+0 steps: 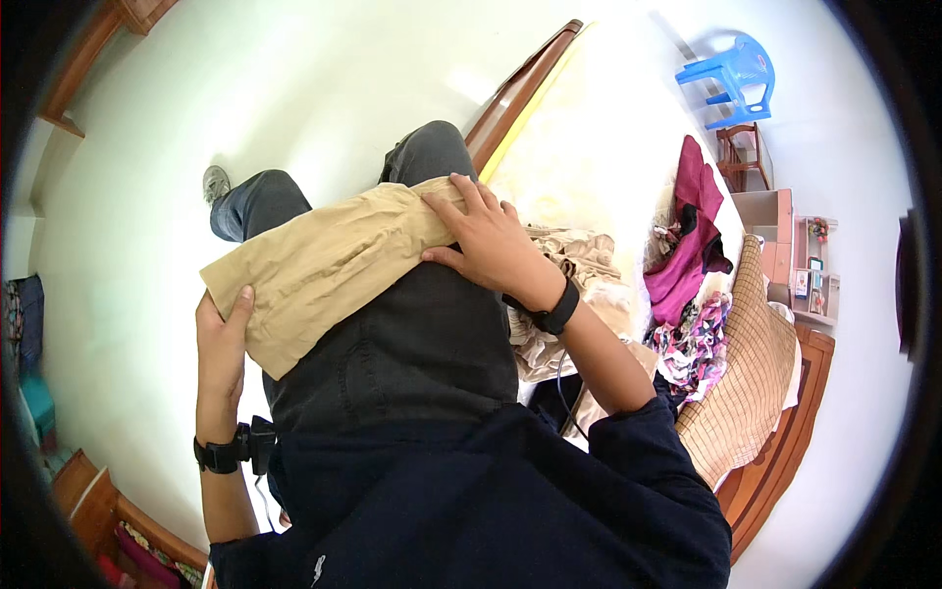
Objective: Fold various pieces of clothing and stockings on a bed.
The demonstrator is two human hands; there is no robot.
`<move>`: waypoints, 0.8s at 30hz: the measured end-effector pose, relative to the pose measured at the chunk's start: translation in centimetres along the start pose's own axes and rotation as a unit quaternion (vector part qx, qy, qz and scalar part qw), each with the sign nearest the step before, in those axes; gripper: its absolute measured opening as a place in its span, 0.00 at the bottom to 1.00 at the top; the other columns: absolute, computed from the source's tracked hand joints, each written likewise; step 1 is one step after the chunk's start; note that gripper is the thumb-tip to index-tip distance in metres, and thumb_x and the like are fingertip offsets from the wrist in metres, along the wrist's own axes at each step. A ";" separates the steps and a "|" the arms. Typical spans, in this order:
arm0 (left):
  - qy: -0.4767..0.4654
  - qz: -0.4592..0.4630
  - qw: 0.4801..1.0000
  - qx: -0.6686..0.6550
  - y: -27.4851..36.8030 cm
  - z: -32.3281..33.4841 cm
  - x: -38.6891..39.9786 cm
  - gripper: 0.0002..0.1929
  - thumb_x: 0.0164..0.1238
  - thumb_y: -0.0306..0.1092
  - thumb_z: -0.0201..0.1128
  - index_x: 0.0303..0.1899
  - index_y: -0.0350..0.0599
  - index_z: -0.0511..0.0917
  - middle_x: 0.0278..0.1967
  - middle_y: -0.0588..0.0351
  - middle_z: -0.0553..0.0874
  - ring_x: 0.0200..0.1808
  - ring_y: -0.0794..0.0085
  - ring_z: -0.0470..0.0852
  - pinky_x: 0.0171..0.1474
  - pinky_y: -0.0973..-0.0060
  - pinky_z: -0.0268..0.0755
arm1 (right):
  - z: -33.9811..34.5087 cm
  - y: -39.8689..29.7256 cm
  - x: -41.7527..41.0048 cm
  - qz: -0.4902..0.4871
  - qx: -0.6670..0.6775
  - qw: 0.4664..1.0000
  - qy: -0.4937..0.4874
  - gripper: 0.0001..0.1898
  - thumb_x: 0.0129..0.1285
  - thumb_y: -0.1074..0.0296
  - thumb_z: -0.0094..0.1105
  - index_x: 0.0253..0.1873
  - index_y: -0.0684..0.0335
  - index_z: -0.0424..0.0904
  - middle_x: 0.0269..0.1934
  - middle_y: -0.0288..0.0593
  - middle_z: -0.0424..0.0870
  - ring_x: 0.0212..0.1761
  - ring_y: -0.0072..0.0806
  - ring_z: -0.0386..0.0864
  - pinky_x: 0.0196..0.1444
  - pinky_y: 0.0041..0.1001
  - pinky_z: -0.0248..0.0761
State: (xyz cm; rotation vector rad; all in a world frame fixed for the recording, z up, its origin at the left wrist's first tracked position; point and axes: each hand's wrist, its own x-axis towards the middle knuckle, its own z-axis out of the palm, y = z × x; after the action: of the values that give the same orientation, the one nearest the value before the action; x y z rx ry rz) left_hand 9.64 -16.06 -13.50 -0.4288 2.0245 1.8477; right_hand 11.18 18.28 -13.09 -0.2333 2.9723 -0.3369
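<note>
A folded tan cloth garment (331,258) lies slantwise across my thighs, lightly creased along its length. My left hand (224,331) grips its lower left end, the thumb on top and the fingers underneath. At the upper right end, my right hand (478,235) rests on the cloth with its fingers spread; whether it pinches any fabric cannot be told. Close by my right forearm, a heap of crumpled beige clothes (589,258) sits on the bed. Both wrists wear black straps, and a small black device is on the left one.
The bed (567,154) has a brown wooden edge (508,103). Farther right on it are a magenta cloth (681,272), a patterned garment (692,346) and a woven mat (743,368). A blue plastic chair (743,73) stands beyond. Open wooden furniture (110,508) holding fabrics is at lower left.
</note>
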 end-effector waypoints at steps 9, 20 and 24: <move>-0.078 -0.102 0.979 -0.158 1.8 0.3 -1.1 0.25 0.72 0.28 0.66 0.65 0.30 0.69 0.58 0.45 0.83 0.58 0.63 0.85 0.61 0.67 0.79 | 0.2 -1.1 -0.1 0.033 -0.021 0.999 -0.011 0.53 0.48 0.35 0.77 0.78 0.42 0.61 0.77 0.59 0.57 0.79 0.64 0.55 0.73 0.69 0.51; -0.102 -0.075 0.955 -0.269 11.3 3.5 -5.9 0.28 0.71 0.29 0.66 0.67 0.28 0.67 0.59 0.42 0.81 0.59 0.61 0.85 0.62 0.65 0.79 | 0.7 -4.7 1.6 -0.097 0.032 0.990 0.101 0.45 0.54 0.56 0.75 0.77 0.46 0.61 0.70 0.55 0.68 0.74 0.54 0.64 0.73 0.66 0.52; -0.074 -0.037 0.973 -0.215 12.3 1.0 -6.8 0.28 0.72 0.30 0.63 0.69 0.28 0.65 0.61 0.39 0.80 0.60 0.59 0.84 0.64 0.65 0.78 | 0.1 -1.1 2.6 -0.056 0.090 0.982 0.154 0.28 0.55 0.75 0.66 0.63 0.55 0.77 0.59 0.49 0.80 0.61 0.47 0.79 0.65 0.45 0.70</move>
State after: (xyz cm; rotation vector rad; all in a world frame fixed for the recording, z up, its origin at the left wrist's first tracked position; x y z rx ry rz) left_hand 10.12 -14.01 0.45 -0.4552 1.4865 2.1996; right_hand 8.84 16.77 -13.24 -0.3586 3.2093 -0.7117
